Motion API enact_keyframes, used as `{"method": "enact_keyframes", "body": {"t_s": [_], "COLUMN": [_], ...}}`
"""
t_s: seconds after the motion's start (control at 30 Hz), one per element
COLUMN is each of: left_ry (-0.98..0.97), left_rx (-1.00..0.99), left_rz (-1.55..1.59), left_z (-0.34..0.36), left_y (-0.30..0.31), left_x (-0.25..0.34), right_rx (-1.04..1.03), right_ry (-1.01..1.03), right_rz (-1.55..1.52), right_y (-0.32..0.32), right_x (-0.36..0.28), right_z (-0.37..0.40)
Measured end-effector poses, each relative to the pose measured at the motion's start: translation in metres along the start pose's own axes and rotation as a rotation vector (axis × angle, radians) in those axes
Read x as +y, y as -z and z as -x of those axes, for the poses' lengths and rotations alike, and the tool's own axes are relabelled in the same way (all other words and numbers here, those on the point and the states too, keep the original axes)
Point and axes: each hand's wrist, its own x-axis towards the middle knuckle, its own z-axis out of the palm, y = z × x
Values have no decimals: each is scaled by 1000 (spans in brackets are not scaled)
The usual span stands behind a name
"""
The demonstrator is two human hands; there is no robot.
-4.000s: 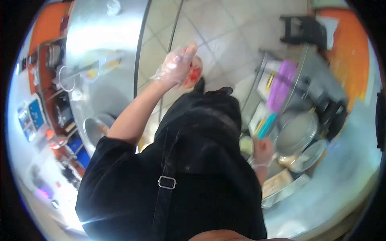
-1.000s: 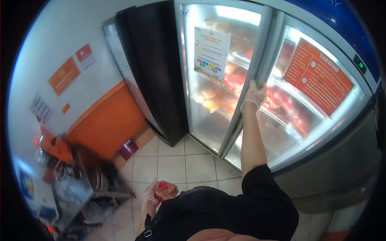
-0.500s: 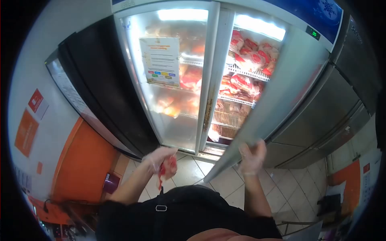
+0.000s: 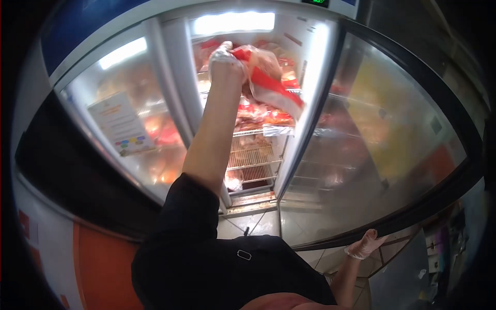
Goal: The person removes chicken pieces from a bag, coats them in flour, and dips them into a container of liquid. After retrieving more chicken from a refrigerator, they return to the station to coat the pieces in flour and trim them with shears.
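Gloved in clear plastic, my left hand reaches up into the lit fridge, its fingers closed on a red and clear plastic bag. That bag hangs to the right of the hand, in front of the upper shelf, blurred at its lower end. Packed red meat lies on the shelf below. My right hand, also gloved, is low at the right by the bottom edge of the open glass door, fingers spread and holding nothing.
A closed glass door with a paper notice stands left of the opening. Wire shelves are lower in the fridge. An orange panel is at lower left. Floor tiles show below the fridge.
The fridge door has swung wide open to the right. My left hand has risen from near my waist into the fridge. My right hand has moved right and lower, and the view has turned.
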Motion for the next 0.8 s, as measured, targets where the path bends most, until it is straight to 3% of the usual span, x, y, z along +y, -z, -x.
{"method": "enact_keyframes", "body": {"t_s": [0.03,0.07,0.1,0.17,0.2,0.37,0.4,0.5,0.67,0.8], "left_ry": [-134,-384,-669,-635,-512,-774,-729,-587,-554,-560], "left_rx": [-178,-278,-302,-546,-531,-565,-593,-643,-703,-813], "left_rz": [-438,-1017,-1378,-1732,-1716,-1634,-1657,-1734,-1766,-1794], "left_z": [-11,-21,-31,-62,-79,-191,-194,-186,-154,-94], "left_y": [-14,-29,-43,-76,-86,-101,-102,-109,-110,-77], "left_x": [-7,-12,-16,-43,-78,-175,-178,-151,-114,-66], "right_rx": [58,86,113,160,133,233,237,259,265,129], "right_ry": [-58,-61,-54,-59,-81,-107,-126,-93,-121,-13], "right_rz": [6,17,31,64,46,53,45,76,-12,343], "right_y": [-8,-7,-6,-2,0,-65,-70,-93,-151,-153], "right_x": [-12,-9,-6,-5,-7,-65,-69,-78,-115,-104], "right_z": [0,1,7,25,35,48,57,85,107,140]}}
